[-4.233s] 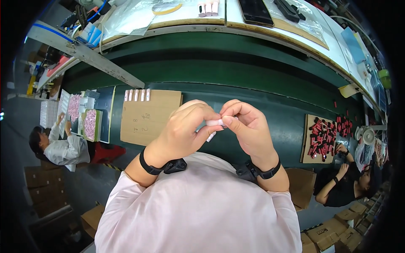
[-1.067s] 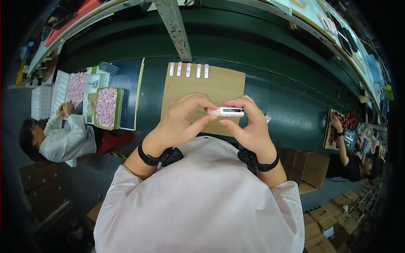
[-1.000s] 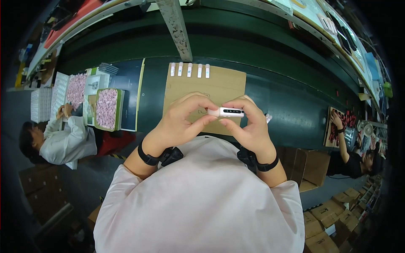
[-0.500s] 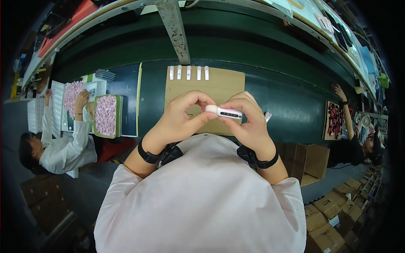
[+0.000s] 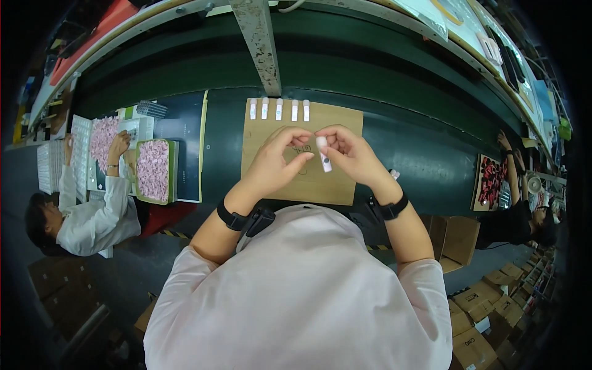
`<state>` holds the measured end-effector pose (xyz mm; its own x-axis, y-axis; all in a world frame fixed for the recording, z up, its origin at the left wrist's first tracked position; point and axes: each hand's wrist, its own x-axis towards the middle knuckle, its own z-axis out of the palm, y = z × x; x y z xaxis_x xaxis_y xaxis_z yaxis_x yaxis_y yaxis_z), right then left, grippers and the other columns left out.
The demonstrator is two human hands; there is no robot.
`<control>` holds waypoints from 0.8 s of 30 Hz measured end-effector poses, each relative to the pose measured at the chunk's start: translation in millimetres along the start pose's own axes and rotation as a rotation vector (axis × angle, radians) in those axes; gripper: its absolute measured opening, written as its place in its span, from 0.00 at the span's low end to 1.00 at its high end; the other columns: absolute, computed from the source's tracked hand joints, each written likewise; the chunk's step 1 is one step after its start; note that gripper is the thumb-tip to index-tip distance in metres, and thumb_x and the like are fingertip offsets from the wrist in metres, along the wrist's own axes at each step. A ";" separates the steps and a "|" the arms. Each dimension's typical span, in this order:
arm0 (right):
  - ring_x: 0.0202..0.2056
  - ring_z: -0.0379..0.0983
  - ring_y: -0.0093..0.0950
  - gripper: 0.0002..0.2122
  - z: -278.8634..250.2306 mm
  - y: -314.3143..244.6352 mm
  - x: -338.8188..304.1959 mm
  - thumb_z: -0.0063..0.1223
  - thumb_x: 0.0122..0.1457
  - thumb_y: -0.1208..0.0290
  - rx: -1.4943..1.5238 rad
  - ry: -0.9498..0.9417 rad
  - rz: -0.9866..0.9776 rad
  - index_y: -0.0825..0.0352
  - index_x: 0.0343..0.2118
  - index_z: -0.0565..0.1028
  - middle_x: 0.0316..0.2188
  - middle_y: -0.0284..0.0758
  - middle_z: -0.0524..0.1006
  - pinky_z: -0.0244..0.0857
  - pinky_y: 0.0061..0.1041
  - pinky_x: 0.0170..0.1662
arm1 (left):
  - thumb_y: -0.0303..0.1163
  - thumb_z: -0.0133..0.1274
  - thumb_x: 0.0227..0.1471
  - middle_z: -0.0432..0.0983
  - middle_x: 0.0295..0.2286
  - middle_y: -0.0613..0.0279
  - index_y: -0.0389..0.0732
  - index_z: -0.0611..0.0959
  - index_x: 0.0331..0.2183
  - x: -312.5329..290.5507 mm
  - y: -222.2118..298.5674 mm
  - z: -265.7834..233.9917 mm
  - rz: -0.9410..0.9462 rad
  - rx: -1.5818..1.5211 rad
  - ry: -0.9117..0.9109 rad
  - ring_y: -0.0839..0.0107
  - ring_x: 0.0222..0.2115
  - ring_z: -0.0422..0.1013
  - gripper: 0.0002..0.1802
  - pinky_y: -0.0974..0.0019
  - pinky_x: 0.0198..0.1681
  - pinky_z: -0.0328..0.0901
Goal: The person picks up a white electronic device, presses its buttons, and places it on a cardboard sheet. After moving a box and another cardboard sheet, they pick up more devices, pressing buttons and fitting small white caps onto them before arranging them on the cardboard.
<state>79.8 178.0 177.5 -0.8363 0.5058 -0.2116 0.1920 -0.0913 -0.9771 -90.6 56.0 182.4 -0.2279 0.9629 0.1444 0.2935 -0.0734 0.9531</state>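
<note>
My right hand (image 5: 356,154) holds a small white tube-shaped device (image 5: 325,161) with a rounded cap, its dark end spot pointing toward me. Just left of it, my left hand (image 5: 271,161) is open, thumb and fingers apart and nothing between them. Both hands are above a brown cardboard sheet (image 5: 336,192) with dark pen marks on it. Along the sheet's far edge lie several similar white tubes in a row, one of them the middle tube (image 5: 279,110). Beyond my right wrist a small pale item (image 5: 394,174) shows on the green bench.
The dark green bench (image 5: 419,157) runs left and right. To the left, a person in white works by a green-rimmed tray (image 5: 171,191) of pink pieces. At right, another person reaches near a box of red and black parts (image 5: 491,182). An open carton (image 5: 459,240) stands below.
My left hand has let go of the tube and moved slightly left. In my right hand the tube has turned from lying sideways to nearly upright in the picture, showing another face.
</note>
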 end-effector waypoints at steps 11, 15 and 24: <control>0.27 0.73 0.21 0.05 -61.0 141.3 127.2 0.51 0.57 0.78 -0.539 0.218 0.026 0.70 0.37 0.72 0.25 0.33 0.75 0.67 0.20 0.31 | 0.23 0.55 0.49 0.75 0.33 0.56 0.33 0.77 0.36 -46.6 -69.5 -21.7 -0.281 0.175 0.090 0.70 0.34 0.73 0.09 0.69 0.39 0.68; 0.25 0.74 0.23 0.06 -64.3 130.7 142.7 0.53 0.55 0.76 -0.614 0.212 0.092 0.69 0.36 0.74 0.24 0.35 0.75 0.68 0.23 0.31 | 0.24 0.54 0.49 0.75 0.32 0.56 0.33 0.78 0.35 -55.2 -76.2 -26.6 -0.347 0.200 0.127 0.69 0.33 0.74 0.08 0.69 0.38 0.68; 0.32 0.74 0.33 0.10 -77.6 126.4 129.0 0.54 0.54 0.72 -0.689 0.284 0.120 0.67 0.38 0.76 0.29 0.39 0.77 0.68 0.28 0.35 | 0.25 0.54 0.50 0.76 0.32 0.56 0.33 0.78 0.35 -41.1 -74.4 -15.9 -0.390 0.175 0.123 0.69 0.30 0.74 0.09 0.70 0.35 0.68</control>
<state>36.0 298.2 28.3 -0.6427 0.7365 -0.2109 0.6290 0.3503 -0.6940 -117.8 17.8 109.8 -0.4581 0.8712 -0.1768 0.3140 0.3446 0.8847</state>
